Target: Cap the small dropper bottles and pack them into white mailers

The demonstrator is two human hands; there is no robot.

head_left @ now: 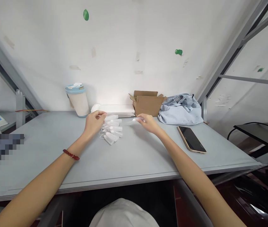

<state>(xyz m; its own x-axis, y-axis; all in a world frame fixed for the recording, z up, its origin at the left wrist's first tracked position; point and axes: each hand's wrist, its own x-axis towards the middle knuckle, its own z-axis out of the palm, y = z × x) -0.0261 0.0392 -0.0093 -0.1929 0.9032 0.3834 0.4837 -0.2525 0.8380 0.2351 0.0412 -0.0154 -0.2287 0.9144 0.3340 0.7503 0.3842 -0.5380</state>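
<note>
Several small translucent bottles (114,128) lie in a loose heap toward the far edge of the table (129,157), left of its middle, between the two hands; thin pale loops trail from the heap's left side. The left hand (95,122) is just beside the heap's upper left, and the right hand (149,123) is a short way to its right, with bare tabletop between. Both forearms reach in over the table's near edge and slant inward toward the heap, the left one wearing a red bead bracelet (71,154) at the wrist. The left thumb and forefinger bend together into a ring, their tips at the end of the uppermost bottle; whether they grip it cannot be told. The right hand is closed in a pinch on a single small bottle (138,119), held roughly level, a thin pale tip pointing left toward the heap. Beyond the hands, along the far edge, are a white stack (118,109) and an open cardboard box (148,105). Toward the right edge lies a phone (192,139).
</note>
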